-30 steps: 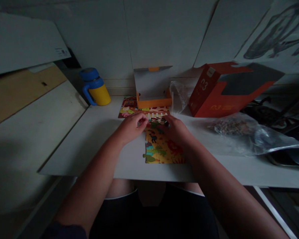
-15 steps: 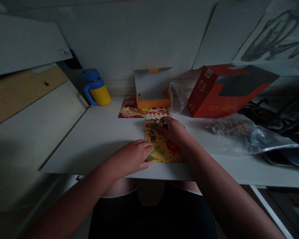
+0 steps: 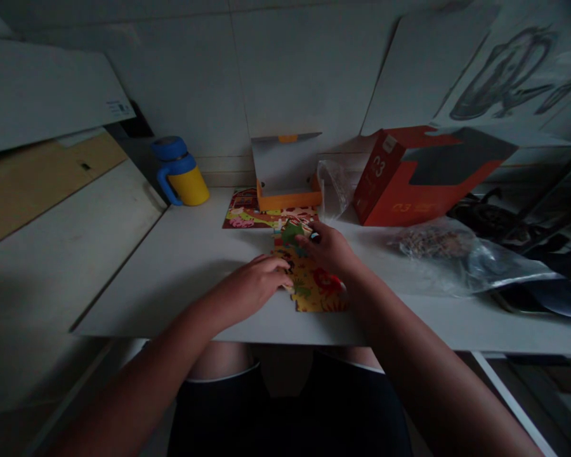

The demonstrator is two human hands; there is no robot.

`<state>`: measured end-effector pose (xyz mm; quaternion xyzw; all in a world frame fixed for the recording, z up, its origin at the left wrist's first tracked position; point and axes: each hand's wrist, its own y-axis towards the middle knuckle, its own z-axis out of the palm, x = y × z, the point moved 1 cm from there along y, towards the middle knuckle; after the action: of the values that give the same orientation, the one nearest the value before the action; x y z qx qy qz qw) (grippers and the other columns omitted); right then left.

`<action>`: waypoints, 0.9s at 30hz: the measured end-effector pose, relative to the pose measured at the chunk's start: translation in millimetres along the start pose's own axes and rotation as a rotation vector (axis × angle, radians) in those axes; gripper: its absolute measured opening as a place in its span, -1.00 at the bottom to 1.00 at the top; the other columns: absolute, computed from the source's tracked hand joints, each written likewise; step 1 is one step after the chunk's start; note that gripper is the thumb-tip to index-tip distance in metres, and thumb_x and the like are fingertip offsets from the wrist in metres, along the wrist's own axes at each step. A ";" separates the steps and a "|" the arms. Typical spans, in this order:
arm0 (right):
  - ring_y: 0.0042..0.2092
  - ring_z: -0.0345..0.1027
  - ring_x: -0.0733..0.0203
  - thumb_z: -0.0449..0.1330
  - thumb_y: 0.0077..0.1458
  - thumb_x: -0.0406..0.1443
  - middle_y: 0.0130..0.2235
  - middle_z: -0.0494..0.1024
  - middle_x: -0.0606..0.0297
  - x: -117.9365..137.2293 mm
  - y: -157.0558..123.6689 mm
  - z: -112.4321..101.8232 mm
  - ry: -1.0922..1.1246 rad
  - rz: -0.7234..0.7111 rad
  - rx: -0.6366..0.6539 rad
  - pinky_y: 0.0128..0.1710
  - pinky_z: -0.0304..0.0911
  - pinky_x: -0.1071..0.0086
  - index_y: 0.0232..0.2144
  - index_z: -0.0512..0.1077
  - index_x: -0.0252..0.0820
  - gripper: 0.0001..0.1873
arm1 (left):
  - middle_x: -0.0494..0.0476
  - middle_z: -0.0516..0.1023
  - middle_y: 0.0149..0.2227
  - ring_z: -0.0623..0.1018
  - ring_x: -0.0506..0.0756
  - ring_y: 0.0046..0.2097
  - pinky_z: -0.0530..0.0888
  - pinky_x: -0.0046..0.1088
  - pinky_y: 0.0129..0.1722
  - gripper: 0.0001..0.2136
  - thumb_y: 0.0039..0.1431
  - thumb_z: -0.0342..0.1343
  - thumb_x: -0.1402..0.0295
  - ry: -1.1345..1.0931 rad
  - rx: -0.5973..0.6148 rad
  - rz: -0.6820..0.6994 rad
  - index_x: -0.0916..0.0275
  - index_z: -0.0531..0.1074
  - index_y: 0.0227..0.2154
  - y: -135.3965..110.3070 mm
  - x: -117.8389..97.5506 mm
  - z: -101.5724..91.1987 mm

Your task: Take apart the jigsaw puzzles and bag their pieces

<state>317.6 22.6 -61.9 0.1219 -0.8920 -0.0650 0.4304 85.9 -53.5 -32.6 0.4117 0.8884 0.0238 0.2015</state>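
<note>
A colourful animal jigsaw puzzle (image 3: 321,293) lies on the white desk in front of me, its lower left edge notched. My left hand (image 3: 261,282) is at that edge, its fingers closed on a puzzle piece that is mostly hidden under them. Over the puzzle's upper part, my right hand (image 3: 330,244) pinches several puzzle pieces (image 3: 294,230) together, the front one printed green. Behind them is an orange box (image 3: 290,200) with its lid up, resting partly on a printed farm picture (image 3: 245,217).
A blue and yellow jug (image 3: 185,181) stands at the back left. To the right are a large red box (image 3: 394,184), a clear bag (image 3: 457,254) of small pieces and a crumpled clear wrapper (image 3: 333,190). Boards (image 3: 42,95) lean at the left.
The puzzle's lower left piece has come away into my left hand. My right hand has lifted and tilted its pieces, so a green face shows. The view has shifted slightly.
</note>
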 end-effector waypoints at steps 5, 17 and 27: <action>-0.34 0.40 0.19 0.25 0.23 0.11 -0.26 0.62 0.26 -0.7 3.5 -5.0 0.332 0.015 0.049 -0.40 0.27 0.40 -0.03 0.52 -0.17 -0.48 | 0.11 0.60 0.05 0.60 0.09 0.07 0.55 -0.29 0.08 -0.60 0.31 -0.01 0.63 -0.234 -0.111 -0.093 0.05 0.69 -0.17 7.7 11.4 -34.5; -0.22 0.48 0.12 0.28 0.25 0.02 -0.13 0.65 0.18 1.6 1.4 -10.2 0.281 -0.101 0.129 -0.27 0.36 0.33 -0.01 0.55 -0.14 -0.57 | 0.03 0.67 -0.35 0.59 0.07 -0.32 0.48 -0.42 -0.31 -0.75 0.17 0.00 0.54 -0.326 -0.301 -0.393 0.21 0.59 -0.33 74.1 72.7 -8.9; -0.18 0.55 0.07 0.38 0.19 -0.24 -0.10 0.69 0.17 -6.5 5.6 -3.2 -0.110 -0.144 0.023 -0.14 0.36 0.26 -0.01 0.53 -0.13 -0.68 | 0.16 0.67 -0.06 0.64 0.13 -0.03 0.50 -0.29 0.00 -0.64 0.24 0.01 0.61 -0.165 -0.219 -0.138 0.18 0.44 0.04 61.8 87.9 11.5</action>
<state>323.1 29.8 -63.6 0.1870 -0.9038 -0.0923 0.3737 83.9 51.0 -60.0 0.3258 0.8872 0.0726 0.3187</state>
